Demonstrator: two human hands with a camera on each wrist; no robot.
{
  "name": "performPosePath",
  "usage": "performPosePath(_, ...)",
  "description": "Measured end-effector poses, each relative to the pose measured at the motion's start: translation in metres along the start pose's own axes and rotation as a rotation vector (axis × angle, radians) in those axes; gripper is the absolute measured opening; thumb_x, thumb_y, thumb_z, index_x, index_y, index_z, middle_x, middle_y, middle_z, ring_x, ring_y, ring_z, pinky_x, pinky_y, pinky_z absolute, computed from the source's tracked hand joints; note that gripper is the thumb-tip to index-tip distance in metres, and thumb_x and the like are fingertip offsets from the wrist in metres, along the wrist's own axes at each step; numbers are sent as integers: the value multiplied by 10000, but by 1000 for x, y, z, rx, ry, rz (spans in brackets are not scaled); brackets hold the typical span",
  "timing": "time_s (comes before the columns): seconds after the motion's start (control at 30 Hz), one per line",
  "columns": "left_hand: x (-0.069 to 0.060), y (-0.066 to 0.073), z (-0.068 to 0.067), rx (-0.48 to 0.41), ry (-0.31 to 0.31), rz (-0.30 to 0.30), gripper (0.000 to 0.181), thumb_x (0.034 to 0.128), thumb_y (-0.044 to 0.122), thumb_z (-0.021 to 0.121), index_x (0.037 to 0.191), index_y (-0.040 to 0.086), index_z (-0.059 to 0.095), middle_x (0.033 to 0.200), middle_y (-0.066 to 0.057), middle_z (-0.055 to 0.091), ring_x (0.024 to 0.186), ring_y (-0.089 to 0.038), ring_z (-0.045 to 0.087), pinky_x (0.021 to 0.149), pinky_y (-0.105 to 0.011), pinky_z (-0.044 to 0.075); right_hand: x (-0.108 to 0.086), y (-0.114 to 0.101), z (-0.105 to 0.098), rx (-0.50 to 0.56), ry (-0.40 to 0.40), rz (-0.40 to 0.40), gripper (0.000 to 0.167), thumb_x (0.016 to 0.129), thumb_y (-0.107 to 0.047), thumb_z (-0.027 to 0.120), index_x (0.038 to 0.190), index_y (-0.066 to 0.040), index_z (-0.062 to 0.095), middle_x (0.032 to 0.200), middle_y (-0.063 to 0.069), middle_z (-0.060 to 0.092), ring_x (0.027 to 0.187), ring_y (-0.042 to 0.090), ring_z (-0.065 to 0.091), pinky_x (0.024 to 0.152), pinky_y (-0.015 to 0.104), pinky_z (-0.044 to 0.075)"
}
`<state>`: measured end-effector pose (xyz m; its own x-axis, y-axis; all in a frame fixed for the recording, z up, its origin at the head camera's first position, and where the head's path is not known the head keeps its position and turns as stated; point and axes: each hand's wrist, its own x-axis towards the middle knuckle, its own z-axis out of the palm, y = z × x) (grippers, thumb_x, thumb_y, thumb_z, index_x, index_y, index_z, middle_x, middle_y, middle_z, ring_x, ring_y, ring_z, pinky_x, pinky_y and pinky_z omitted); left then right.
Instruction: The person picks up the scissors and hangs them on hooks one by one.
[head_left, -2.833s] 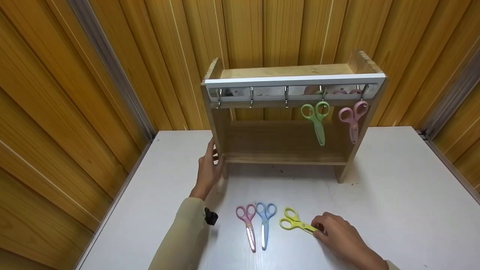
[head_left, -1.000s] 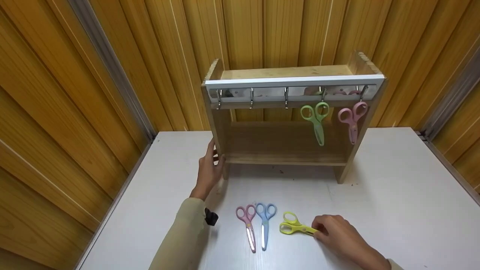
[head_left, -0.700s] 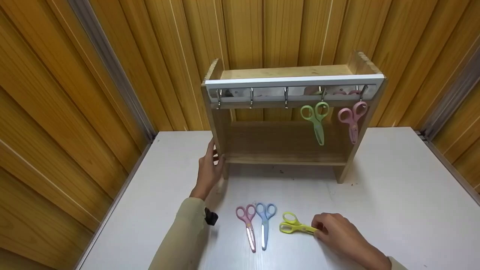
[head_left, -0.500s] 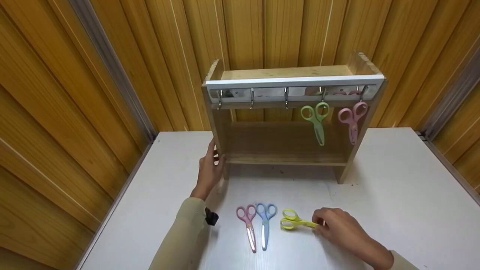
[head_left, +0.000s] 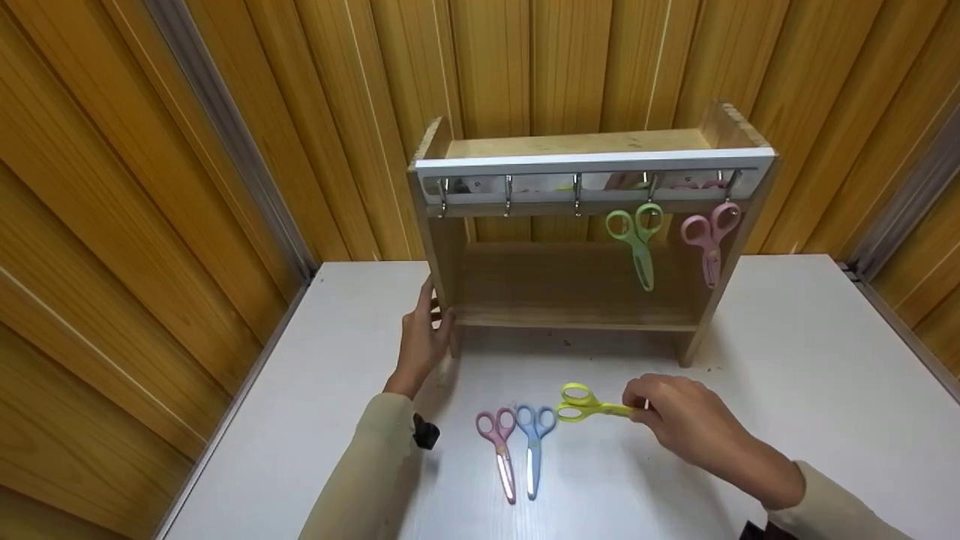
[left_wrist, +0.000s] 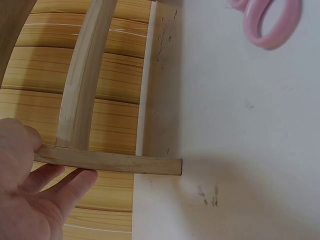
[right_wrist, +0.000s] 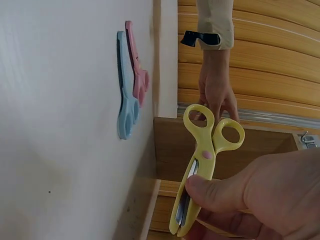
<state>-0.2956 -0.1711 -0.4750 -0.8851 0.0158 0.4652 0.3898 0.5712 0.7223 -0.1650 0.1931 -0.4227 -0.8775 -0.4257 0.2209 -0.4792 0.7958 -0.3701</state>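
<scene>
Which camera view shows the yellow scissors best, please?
The right wrist view: the yellow scissors appear large there, with both loops and the tips visible, though the right hand covers part of the blades. The head view shows them smaller, tips hidden by the hand. The left wrist view misses them.

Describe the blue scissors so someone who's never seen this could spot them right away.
Find the wooden rack standing on the white table. Flat on the table in front of it lies a pink pair, handles toward the rack. Just to its right in the head view are the blue scissors, the only blue pair.
</scene>
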Motion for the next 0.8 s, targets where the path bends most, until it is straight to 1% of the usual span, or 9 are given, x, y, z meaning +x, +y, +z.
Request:
performPosePath(0.2,0,1,1,-4,9,9,702,1024,41,611,1621,179,269,1421,-208,597,1100,-337,709,861,-381,626,11,-9,-16,-6,77,-57,240,804,-7,846,840,-209,721,786,-158,637,696,31,575,590,249,503)
performPosePath(0.33,0,0,1,-8,4,-14,700,1024,46,613,1621,177,272,1431,-208,589,1102,-327,709,864,-368,623,17,-16,-25,-16,134,-89,238,795,-4,859,866,-193,732,815,-128,663,727,51,601,618,278,536)
performPosePath(0.5,-1,0,0,-5,2,-35,707,1023,45,614,1623,187,267,1446,-200,579,1115,-330,703,872,-378,622,26,-24,-35,-11,203,-119,238,782,-4,876,898,-167,747,838,-90,688,748,58,621,664,285,595)
performPosePath(0.6,-1,1,0,1,2,-37,705,1022,49,618,1620,188,271,1445,-197,581,1115,-328,703,875,-381,621,31,-27,-39,9,254,-166,242,771,3,884,916,-141,753,850,-65,696,751,56,622,669,260,608)
performPosePath(0.7,-1,1,0,-3,2,-33,706,1020,47,620,1620,185,274,1444,-198,582,1110,-327,706,873,-387,622,36,-28,-42,51,311,-218,256,760,24,886,930,-119,759,864,-50,704,754,52,619,666,236,608)
performPosePath(0.8,0,2,0,-8,2,-26,709,1020,44,619,1622,186,273,1442,-197,584,1105,-329,707,867,-389,623,42,-30,-44,101,368,-255,269,754,47,880,946,-100,761,887,-38,715,767,57,626,677,245,616)
